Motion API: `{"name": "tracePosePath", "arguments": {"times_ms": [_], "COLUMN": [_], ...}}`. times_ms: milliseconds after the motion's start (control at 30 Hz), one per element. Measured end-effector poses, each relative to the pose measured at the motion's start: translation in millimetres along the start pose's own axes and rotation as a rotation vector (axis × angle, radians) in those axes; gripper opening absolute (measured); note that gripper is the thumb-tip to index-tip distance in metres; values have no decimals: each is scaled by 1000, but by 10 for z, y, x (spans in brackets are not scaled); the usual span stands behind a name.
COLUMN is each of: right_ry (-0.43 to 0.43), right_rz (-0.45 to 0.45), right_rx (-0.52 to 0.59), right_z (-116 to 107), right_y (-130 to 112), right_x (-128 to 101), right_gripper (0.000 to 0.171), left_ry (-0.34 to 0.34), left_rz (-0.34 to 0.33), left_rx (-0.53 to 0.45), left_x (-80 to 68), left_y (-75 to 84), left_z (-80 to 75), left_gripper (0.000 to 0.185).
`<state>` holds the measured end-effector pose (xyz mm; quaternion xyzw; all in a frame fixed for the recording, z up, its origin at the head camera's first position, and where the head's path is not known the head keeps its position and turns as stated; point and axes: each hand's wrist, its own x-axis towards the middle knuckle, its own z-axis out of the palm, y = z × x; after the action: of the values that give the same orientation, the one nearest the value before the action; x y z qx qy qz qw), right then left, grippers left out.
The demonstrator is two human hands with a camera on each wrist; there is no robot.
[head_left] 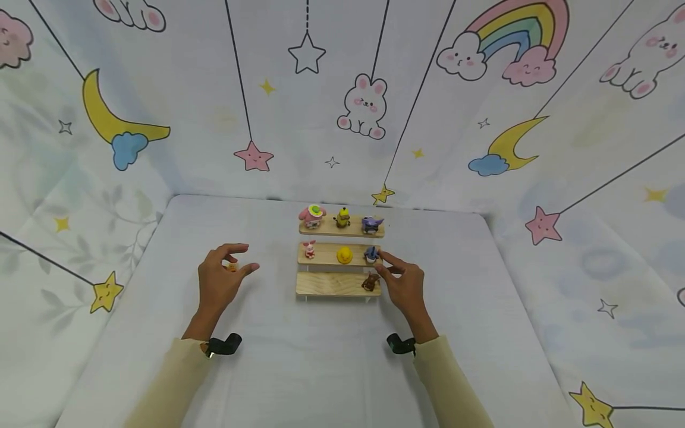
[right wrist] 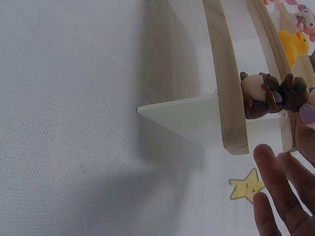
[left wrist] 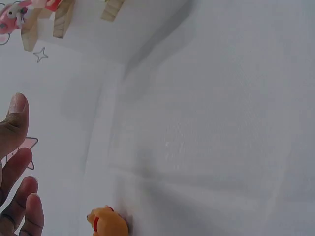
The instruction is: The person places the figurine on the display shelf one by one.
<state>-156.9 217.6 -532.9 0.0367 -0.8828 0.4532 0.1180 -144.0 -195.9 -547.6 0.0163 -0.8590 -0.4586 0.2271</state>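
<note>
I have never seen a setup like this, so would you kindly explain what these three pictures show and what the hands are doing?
There is no machine here: a person works with bare hands and wears three cameras. The large picture comes from the head, the other two from the wrists. On a white table stands a wooden three-step shelf carrying small toy figures. The right hand touches a blue figure on the middle step, with a brown figure just below. The left hand hovers with bent fingers over a small orange figure lying on the table, not holding it.
</note>
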Motion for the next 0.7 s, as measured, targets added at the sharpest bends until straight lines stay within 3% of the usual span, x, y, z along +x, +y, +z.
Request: {"name": "tracePosePath", "arguments": {"times_ms": [233,467,700], "right_ry": [-1,2,-6], "right_rz": [-7,-11,12], "right_rx": [1,-7,-13], "right_z": [-2,-6,-2], "right_y": [-14,-29,-39], "right_x": [-1,-1,0], "right_gripper": [40,40,40], "left_ry": [-36,-62,-93], "left_rz": [-25,-35,-77], "left_rx": [101,221,261], "left_x": [-37,-51,-55], "left_y": [-117,-249,-353], "left_z": [-150,-175,-209], "left_gripper": [55,54,46]}}
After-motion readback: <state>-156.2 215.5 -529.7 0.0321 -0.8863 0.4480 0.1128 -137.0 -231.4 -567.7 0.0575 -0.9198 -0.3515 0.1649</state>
